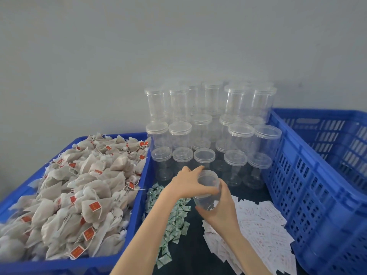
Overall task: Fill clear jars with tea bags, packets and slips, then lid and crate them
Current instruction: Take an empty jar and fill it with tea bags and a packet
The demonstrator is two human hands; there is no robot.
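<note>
Over the counter, both hands grip one jar: left fingers on its lid, right around its body; a slip could topple stacked jars.

No text can be read. The red tags on the tea bags carry yellowish marks too small to make out; the white slips show faint red print, and the green-and-white packets green print, both blurred.

Blue perforated crates, beige tea bags with red tags, green-white packets, clear jars.
</note>
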